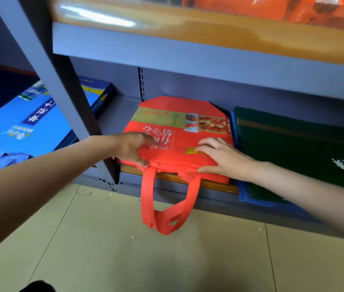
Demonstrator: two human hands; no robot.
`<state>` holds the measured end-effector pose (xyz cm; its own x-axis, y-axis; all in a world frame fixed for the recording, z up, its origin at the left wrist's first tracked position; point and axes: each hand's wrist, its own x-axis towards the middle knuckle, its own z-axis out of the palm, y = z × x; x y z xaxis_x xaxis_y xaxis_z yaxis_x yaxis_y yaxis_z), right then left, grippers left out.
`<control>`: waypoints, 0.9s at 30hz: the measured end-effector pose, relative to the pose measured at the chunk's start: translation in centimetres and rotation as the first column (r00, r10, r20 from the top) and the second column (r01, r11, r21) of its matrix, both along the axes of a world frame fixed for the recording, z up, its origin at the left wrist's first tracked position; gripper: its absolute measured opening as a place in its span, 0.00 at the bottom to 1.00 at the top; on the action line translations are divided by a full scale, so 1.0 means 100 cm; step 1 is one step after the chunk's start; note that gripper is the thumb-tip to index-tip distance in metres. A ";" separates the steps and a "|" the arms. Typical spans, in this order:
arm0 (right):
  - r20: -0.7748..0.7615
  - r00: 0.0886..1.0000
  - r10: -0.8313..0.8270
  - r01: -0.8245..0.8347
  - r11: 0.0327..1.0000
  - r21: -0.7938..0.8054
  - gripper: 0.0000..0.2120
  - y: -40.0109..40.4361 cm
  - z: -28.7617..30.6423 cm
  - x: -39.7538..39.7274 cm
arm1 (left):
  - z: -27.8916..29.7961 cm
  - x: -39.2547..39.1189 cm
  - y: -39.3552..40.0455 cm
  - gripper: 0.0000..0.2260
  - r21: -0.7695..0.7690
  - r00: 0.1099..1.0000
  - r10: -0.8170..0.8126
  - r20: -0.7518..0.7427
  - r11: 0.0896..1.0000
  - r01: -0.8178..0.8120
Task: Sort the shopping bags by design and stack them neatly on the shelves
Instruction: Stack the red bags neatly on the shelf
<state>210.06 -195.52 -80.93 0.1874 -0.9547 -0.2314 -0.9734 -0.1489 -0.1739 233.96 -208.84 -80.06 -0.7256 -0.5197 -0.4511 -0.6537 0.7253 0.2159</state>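
Both hands' fingers (213, 144) atop red bag (179, 131).

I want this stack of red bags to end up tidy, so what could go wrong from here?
The red handles hang off the shelf edge toward the floor; they could snag or drag the top red bag out. The red stack lies tight against the green bags, so a push by the right hand or left hand might shift it over them.

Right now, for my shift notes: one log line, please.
left hand on red bags | right hand pressing | handles hanging
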 end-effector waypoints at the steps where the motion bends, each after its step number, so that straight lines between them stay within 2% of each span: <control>1: -0.017 1.000 0.023 -0.023 1.000 0.013 0.29 -0.002 0.001 -0.002 | 0.000 -0.004 -0.001 0.33 -0.045 0.999 -0.028 0.020 0.999 0.029; 3: -0.034 0.999 0.042 -0.040 0.997 0.067 0.31 -0.005 0.005 -0.004 | 0.005 -0.009 -0.004 0.33 -0.119 0.995 -0.074 0.069 0.989 0.082; 5: -0.032 0.998 0.050 -0.047 0.994 0.099 0.34 -0.008 0.009 -0.007 | 0.014 -0.011 -0.007 0.30 -0.125 0.991 -0.090 0.099 0.987 0.102; 9: 0.031 0.998 0.059 -0.061 0.996 0.072 0.31 -0.016 0.023 -0.014 | 0.037 -0.011 -0.012 0.18 -0.172 0.995 -0.099 -0.001 0.980 0.097; 11: 0.050 0.998 0.033 -0.035 0.999 0.030 0.28 -0.018 0.034 -0.020 | 0.043 -0.011 -0.010 0.16 -0.211 0.994 -0.097 -0.045 0.974 0.085; 13: 0.155 0.987 -0.044 0.047 0.999 -0.017 0.21 -0.020 0.045 -0.027 | 0.042 -0.011 -0.009 0.17 -0.215 0.995 -0.094 -0.030 0.973 0.085; 15: 0.255 0.961 -0.104 0.117 0.992 -0.038 0.15 -0.023 0.052 -0.031 | 0.038 -0.012 -0.008 0.22 -0.139 0.998 -0.067 -0.005 0.988 0.066; 18: 0.161 0.984 -0.083 0.108 0.982 -0.153 0.09 -0.029 0.049 -0.034 | 0.038 -0.015 -0.006 0.29 -0.061 1.000 -0.008 -0.009 0.998 0.008; 20: 0.119 0.990 -0.074 0.098 0.971 -0.217 0.10 -0.031 0.046 -0.033 | 0.036 -0.021 -0.003 0.27 -0.141 0.997 -0.030 -0.072 0.990 0.020; 22: 0.110 0.992 -0.058 0.082 0.970 -0.228 0.12 -0.029 0.044 -0.028 | 0.033 -0.026 -0.001 0.21 -0.294 0.996 -0.074 -0.052 0.954 0.055; 25: 0.100 0.994 0.030 -0.009 0.980 -0.197 0.19 -0.017 0.036 -0.014 | 0.033 -0.025 0.001 0.17 -0.541 0.990 -0.102 0.098 0.830 0.139; 27: 0.090 0.995 0.053 -0.044 0.994 -0.095 0.26 -0.009 0.024 -0.006 | 0.031 -0.016 0.004 0.17 -0.610 0.960 -0.171 0.223 0.744 0.274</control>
<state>209.45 -196.40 -78.51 0.2504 -0.9604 -0.1219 -0.9452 -0.2153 -0.2456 232.35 -208.44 -76.98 -0.8109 -0.5542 -0.1882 -0.4420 0.7906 -0.4238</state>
